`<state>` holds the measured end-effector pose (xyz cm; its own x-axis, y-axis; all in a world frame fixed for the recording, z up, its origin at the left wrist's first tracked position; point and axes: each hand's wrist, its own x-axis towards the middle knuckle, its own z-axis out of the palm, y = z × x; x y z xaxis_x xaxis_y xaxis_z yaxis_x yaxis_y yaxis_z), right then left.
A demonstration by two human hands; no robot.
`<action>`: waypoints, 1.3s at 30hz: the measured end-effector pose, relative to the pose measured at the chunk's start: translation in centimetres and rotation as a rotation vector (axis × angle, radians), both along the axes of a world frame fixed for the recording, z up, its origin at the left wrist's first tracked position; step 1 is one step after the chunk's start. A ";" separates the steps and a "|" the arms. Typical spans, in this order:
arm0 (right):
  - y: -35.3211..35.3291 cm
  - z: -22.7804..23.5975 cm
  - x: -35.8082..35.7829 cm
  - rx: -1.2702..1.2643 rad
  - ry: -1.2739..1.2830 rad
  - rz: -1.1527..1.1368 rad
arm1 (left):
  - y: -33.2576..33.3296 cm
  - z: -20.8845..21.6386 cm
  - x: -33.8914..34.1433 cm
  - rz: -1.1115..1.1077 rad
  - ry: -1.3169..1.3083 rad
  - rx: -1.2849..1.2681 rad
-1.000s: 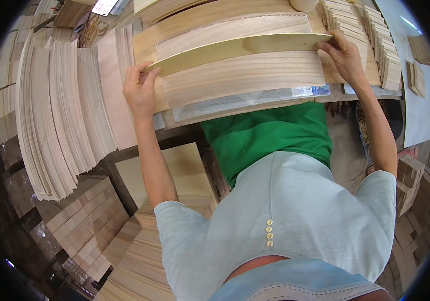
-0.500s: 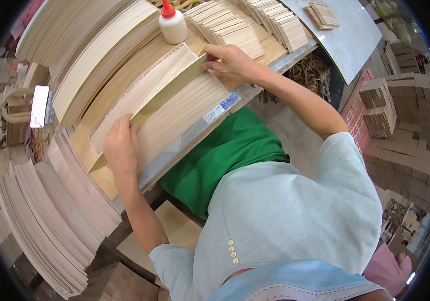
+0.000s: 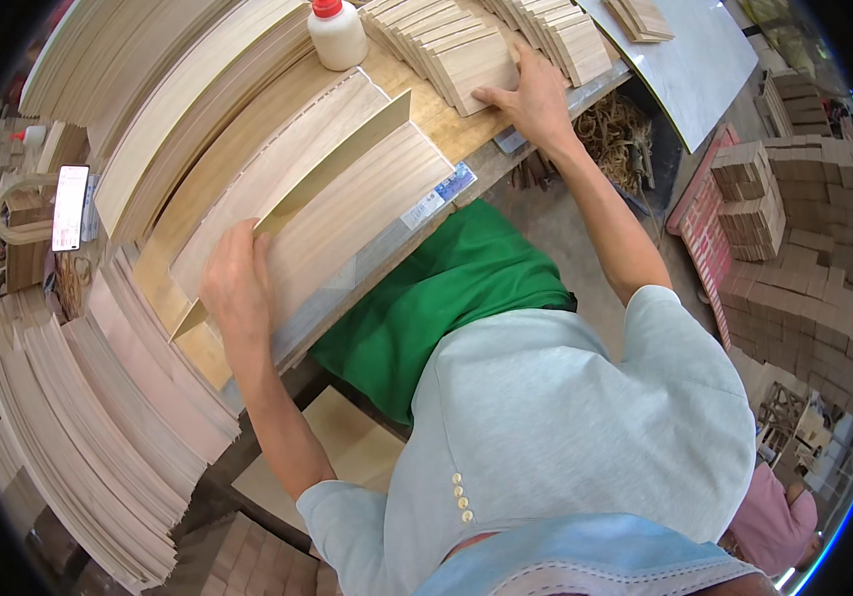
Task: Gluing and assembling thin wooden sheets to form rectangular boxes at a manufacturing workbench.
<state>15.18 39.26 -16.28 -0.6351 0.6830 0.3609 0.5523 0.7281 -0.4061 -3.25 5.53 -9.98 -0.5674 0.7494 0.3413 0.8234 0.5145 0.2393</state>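
Note:
A long thin wooden strip (image 3: pixel 337 167) stands on edge along a flat, pale wooden panel (image 3: pixel 357 199) on the bench. My left hand (image 3: pixel 237 283) is closed round the strip near its lower left end, fingertips over its top edge. Its upper right end stands free of any hand. My right hand (image 3: pixel 538 99) is at the end of a fanned row of small wooden boards (image 3: pixel 441 50), thumb and fingers apart, touching the nearest board. A second pale panel with a notched edge (image 3: pixel 282 164) lies behind the strip.
A white glue bottle with a red cap (image 3: pixel 337 38) stands behind the panels. Tall stacks of long boards (image 3: pixel 178 109) line the left side. Another row of small boards (image 3: pixel 560 40) lies at right, near a grey sheet (image 3: pixel 690 60). A phone (image 3: pixel 71 209) is propped at far left.
My right hand has let go of the strip's upper end and moved right to the small boards. My left hand has stayed on the strip.

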 end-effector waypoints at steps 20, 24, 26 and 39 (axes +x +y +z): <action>-6.9 4.6 0.3 -0.251 0.099 0.333 | 0.0 0.0 0.2 0.040 -0.015 -0.067; -7.4 4.7 -0.2 -0.232 0.113 0.366 | 0.1 0.1 0.3 0.040 -0.011 -0.064; -8.0 5.0 -0.3 -0.286 0.113 0.377 | 0.0 0.1 0.4 0.035 -0.006 -0.059; -8.7 4.9 -0.6 -0.143 0.095 0.457 | 0.3 0.2 0.0 0.016 0.020 -0.054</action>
<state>14.59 30.61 -11.37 -0.8504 0.3888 0.3545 0.1445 0.8205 -0.5531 -3.22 5.83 -9.83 -0.5731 0.7577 0.3121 0.8192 0.5396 0.1944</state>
